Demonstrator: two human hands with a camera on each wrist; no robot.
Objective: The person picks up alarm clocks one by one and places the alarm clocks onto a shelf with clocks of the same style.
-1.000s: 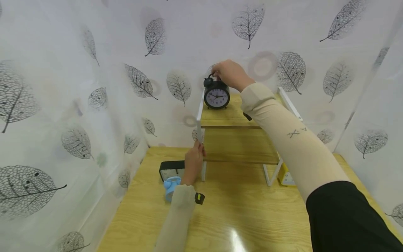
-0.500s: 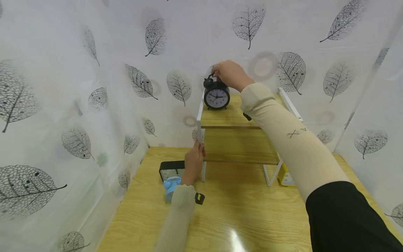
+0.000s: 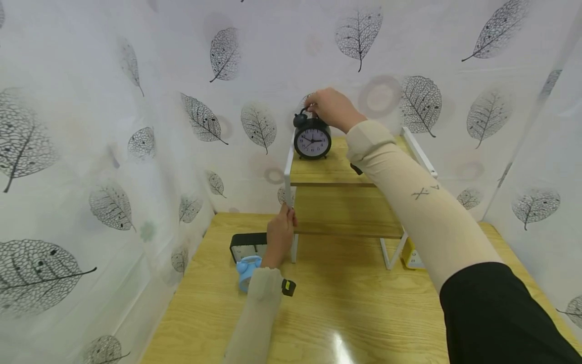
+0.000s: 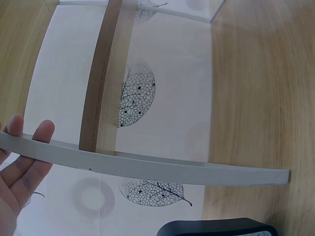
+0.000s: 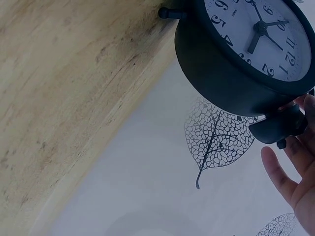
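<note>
A round black twin-bell alarm clock [image 3: 312, 142] stands upright at the left end of the rack's top shelf [image 3: 347, 169], its white dial facing me. From above, my right hand [image 3: 334, 107] grips the clock's top handle; in the right wrist view the fingers [image 5: 300, 147] reach round by the bell. Lower down, my left hand [image 3: 279, 232] holds the white front upright of the two-tier rack [image 3: 288, 189]. The left wrist view shows those fingers [image 4: 34, 162] curled round the same white upright [image 4: 162, 169].
Left of the rack, a light blue alarm clock [image 3: 246, 270] and a black rectangular clock [image 3: 241, 242] sit on the wooden table [image 3: 354, 308], partly behind my left arm. A yellow clock [image 3: 413, 255] stands by the right leg. A leaf-patterned curtain [image 3: 182, 151] hangs behind.
Almost nothing differs. Both hands keep their places, and the black alarm clock shifts only very slightly in the view.
</note>
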